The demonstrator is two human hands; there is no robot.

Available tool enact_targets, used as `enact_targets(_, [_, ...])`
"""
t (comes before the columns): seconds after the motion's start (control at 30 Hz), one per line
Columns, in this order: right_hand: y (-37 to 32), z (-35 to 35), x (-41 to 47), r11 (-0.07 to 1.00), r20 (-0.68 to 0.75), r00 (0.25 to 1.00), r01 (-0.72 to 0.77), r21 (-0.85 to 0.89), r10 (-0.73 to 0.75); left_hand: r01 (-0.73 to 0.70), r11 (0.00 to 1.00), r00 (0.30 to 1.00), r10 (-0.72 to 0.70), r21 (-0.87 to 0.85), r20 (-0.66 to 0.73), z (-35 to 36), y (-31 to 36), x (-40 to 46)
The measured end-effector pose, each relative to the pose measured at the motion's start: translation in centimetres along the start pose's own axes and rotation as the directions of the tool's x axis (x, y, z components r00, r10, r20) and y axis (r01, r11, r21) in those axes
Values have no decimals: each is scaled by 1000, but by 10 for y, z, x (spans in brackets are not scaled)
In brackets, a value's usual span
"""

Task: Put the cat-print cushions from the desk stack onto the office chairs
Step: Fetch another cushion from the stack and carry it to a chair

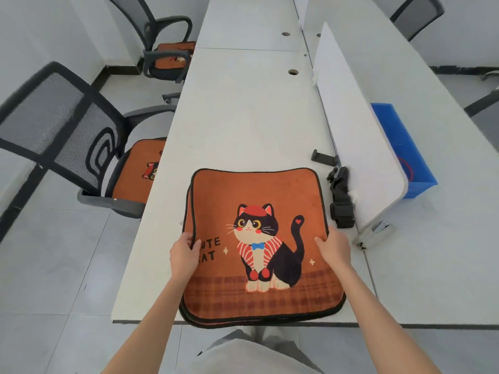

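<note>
A stack of orange cat-print cushions (256, 201) lies at the near end of the white desk (243, 109), its front edge hanging slightly over the desk end. My left hand (185, 252) grips the left edge of the top cushion, thumb on the printed face. My right hand (333, 248) grips its right edge the same way. The nearer office chair (62, 125), at the left, carries a cat cushion (140, 168) on its seat. The farther chair (162, 31) holds another cushion (170, 54).
A black clamp-like mount (340, 201) and a small black holder (322, 157) lie right of the stack beside a white divider panel (351, 125). Behind the divider stands a blue bin (405, 149). More chairs (415, 14) are at the far right.
</note>
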State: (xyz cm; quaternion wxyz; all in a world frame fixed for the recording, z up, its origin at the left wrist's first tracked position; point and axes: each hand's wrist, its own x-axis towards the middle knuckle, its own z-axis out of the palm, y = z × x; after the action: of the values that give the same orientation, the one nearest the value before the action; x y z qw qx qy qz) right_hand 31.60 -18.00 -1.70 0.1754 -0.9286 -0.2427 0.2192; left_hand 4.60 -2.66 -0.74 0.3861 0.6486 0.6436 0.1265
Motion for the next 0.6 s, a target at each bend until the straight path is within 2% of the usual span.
enact_targets(0.07, [-7, -4, -3, 1000, 16, 1000, 22, 9, -23, -83, 996, 997, 83, 38, 1, 3, 15, -9])
enact_targets(0.17, [-12, -17, -17, 993, -32, 993, 113, 20, -112, -229, 969, 973, 231, 92, -11, 2, 46, -26])
enact_targets(0.27, [-16, -42, -37, 981, -100, 978, 190, 42, -185, -386, 922, 922, 386, 12, -27, -10, 79, -48])
enact_targets(0.43, [-7, -93, -94, 981, -287, 950, 162, 109, -124, -617, 778, 779, 625, -116, 54, -28, 121, -91])
enact_targets(0.53, [7, -120, -149, 979, -385, 921, 126, 163, -55, -683, 693, 680, 719, -229, 146, -37, 136, -121])
enact_targets(0.6, [24, -131, -196, 976, -460, 887, 59, 211, 46, -706, 638, 591, 770, -308, 241, -37, 142, -140])
